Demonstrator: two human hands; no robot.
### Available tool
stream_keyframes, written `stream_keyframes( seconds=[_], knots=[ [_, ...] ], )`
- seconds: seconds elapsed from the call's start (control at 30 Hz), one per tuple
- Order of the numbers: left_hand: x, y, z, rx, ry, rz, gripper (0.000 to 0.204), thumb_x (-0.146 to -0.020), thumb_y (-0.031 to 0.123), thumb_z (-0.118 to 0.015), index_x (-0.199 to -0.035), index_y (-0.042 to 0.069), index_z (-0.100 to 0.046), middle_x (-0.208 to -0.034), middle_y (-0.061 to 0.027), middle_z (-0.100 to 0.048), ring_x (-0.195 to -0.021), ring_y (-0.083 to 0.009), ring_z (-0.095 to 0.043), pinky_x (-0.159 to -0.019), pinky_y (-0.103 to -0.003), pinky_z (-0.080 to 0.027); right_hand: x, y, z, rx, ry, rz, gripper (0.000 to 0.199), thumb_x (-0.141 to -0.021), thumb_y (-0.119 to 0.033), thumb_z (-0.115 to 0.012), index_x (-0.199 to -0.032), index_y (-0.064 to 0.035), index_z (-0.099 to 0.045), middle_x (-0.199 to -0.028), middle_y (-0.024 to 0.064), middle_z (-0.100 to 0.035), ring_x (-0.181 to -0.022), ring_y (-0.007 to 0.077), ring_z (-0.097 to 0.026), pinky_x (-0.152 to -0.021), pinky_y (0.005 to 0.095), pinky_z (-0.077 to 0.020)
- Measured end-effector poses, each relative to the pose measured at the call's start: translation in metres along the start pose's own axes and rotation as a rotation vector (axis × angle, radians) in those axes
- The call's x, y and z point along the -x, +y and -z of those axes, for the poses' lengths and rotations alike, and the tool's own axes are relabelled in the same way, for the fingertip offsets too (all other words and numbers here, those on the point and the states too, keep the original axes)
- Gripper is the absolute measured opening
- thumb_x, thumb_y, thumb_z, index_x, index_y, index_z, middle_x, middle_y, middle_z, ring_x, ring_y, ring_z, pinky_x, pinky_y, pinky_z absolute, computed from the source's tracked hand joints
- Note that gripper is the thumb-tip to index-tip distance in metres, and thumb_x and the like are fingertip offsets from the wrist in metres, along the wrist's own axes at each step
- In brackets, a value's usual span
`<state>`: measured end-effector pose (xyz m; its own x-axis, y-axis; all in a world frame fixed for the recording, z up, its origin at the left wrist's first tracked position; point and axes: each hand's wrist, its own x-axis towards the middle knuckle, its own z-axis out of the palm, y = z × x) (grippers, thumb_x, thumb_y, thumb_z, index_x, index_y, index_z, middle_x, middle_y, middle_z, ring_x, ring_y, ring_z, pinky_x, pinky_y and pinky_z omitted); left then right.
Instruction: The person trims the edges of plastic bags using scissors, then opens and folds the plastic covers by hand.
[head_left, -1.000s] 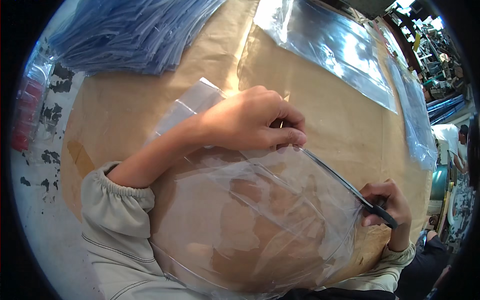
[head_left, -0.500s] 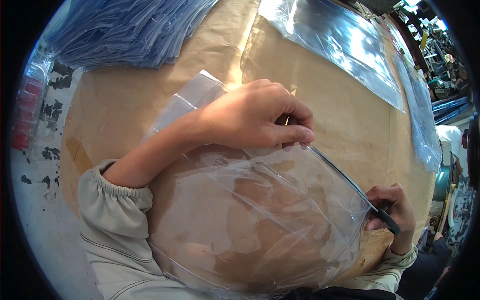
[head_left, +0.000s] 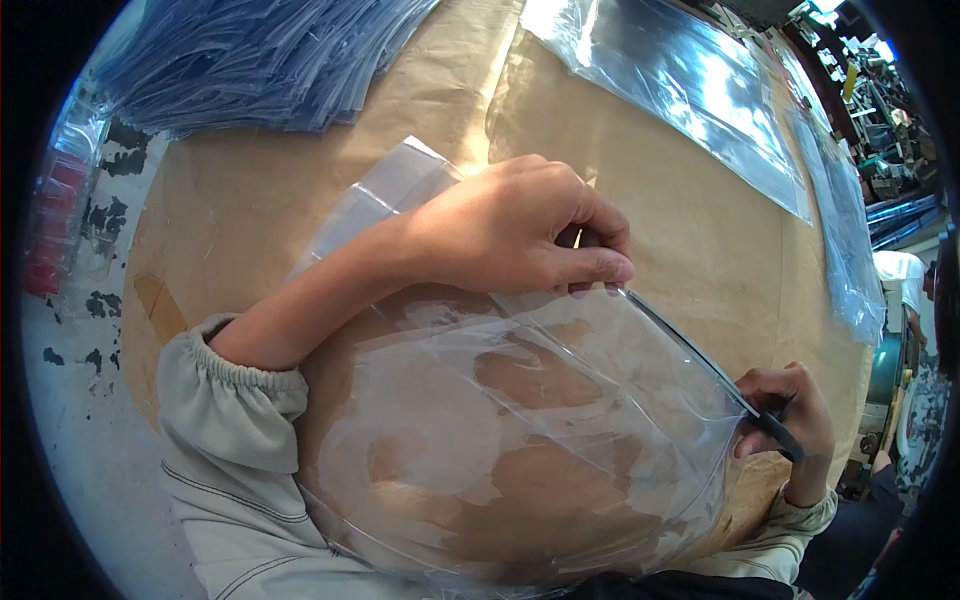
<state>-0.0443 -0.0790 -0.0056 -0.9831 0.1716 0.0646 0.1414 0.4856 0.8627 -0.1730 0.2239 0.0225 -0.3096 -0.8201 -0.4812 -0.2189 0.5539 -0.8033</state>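
Observation:
A clear plastic sheet (head_left: 430, 445) lies loosely wrinkled in front of me, partly clinging to the brown paper under it. Its far edge is pinched between the thumb and fingers of my left hand (head_left: 525, 225). At the right, my right hand (head_left: 795, 405) is closed round the black handle of a pair of scissors (head_left: 690, 345). The long blades lie along the sheet's right edge, slanting up to the left, and their tips reach my left fingertips. Whether the blades are fully closed cannot be made out. A folded strip of clear plastic (head_left: 385, 190) sticks out behind my left forearm.
Brown paper (head_left: 690, 220) covers the table. A thick pile of bluish plastic pieces (head_left: 250, 65) sits at the far left, with red items in clear wrapping (head_left: 60, 210) beside it. Shiny plastic sheets (head_left: 690, 90) lie at the far right. Another person (head_left: 900, 275) is at the right rim.
Both hands and the scissors stay almost in place, with only a slight shift to the right. The patches where the plastic sheet clings to the paper have changed shape.

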Motion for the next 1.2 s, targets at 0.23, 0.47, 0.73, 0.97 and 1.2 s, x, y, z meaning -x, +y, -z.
stream_keyframes(
  seconds=[0.23,0.47,0.73,0.97,1.2],
  knots=[
    [0.000,0.001,0.003,0.011,-0.008,0.032,0.017,-0.082,0.019,-0.062,-0.079,0.002,-0.064,-0.061,-0.0012,-0.058,-0.054,-0.0051,-0.049,-0.050,-0.022,-0.039,-0.002,0.002,0.001,0.035,0.002,0.016,0.047,-0.057,-0.027,-0.085,-0.086,0.0013,-0.062,-0.054,-0.0047,-0.048,-0.048,0.0006,-0.038,-0.043,0.0179,-0.0260],
    [0.003,-0.007,0.008,0.044,-0.111,-0.081,0.020,-0.078,0.019,-0.067,-0.088,0.001,-0.063,-0.066,-0.0010,-0.057,-0.058,-0.0060,-0.050,-0.053,-0.022,-0.040,-0.001,-0.004,-0.002,-0.155,-0.096,0.098,0.055,-0.061,-0.036,-0.082,-0.091,0.0022,-0.056,-0.055,-0.0043,-0.046,-0.050,0.0008,-0.039,-0.043,0.0184,-0.0256],
    [0.001,-0.011,0.004,0.032,-0.072,-0.055,0.038,-0.073,0.014,-0.069,-0.107,0.006,-0.055,-0.068,-0.0026,-0.061,-0.063,-0.0102,-0.057,-0.057,-0.024,-0.044,-0.016,-0.020,0.003,0.012,-0.145,0.052,0.050,-0.066,-0.039,-0.078,-0.089,0.0001,-0.057,-0.053,-0.0045,-0.046,-0.044,0.0021,-0.040,-0.039,0.0197,-0.0287],
    [-0.007,0.004,-0.032,-0.013,0.210,-0.051,0.037,-0.079,0.010,-0.063,-0.111,0.003,-0.046,-0.068,-0.0024,-0.056,-0.060,-0.0097,-0.052,-0.059,-0.024,-0.042,-0.041,-0.017,0.062,0.104,-0.304,0.129,0.061,-0.060,-0.048,-0.077,-0.089,0.0016,-0.057,-0.054,-0.0017,-0.050,-0.040,0.0038,-0.046,-0.035,0.0186,-0.0316],
    [0.006,0.024,-0.014,-0.202,-0.056,0.004,0.028,-0.079,0.017,-0.061,-0.100,0.001,-0.053,-0.072,-0.0062,-0.063,-0.068,-0.0108,-0.059,-0.064,-0.023,-0.046,-0.029,-0.002,0.058,0.097,-0.299,0.107,0.058,-0.057,-0.043,-0.081,-0.088,0.0016,-0.058,-0.059,-0.0017,-0.055,-0.044,0.0017,-0.046,-0.037,0.0180,-0.0321]
  ],
)
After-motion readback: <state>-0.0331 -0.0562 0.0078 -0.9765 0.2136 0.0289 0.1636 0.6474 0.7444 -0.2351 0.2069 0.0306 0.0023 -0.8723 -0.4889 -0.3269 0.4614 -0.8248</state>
